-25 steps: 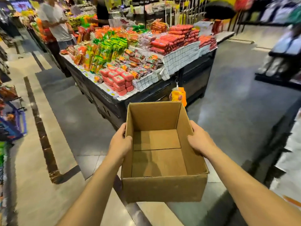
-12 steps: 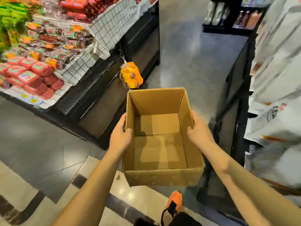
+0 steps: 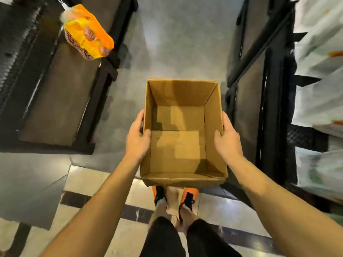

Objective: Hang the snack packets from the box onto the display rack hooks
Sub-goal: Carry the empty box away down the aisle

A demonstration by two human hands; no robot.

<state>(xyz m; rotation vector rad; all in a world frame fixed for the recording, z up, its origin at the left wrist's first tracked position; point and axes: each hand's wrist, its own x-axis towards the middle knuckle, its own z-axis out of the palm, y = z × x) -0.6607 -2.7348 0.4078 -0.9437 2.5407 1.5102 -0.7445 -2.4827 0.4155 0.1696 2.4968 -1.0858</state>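
Note:
A brown cardboard box (image 3: pixel 213 115) hangs in the air in front of me, open at the top, with nothing inside it. My left hand (image 3: pixel 137 138) grips its left wall, thumb over the rim. My right hand (image 3: pixel 226 138) grips the right wall the same way. At the top left, a yellow and orange snack packet (image 3: pixel 87 32) in netting dangles from a hook on the side of the dark display stand (image 3: pixel 46 93).
A black shelf unit (image 3: pixel 263 108) with pale bags (image 3: pixel 319 89) runs along the right. Grey floor lies between stand and shelves. My feet in orange and black shoes (image 3: pixel 159 195) stand on light tiles below the box.
My view has tilted from the stocked display table down to the floor and my feet. Both hands keep the same hold on the box, now closer to my body.

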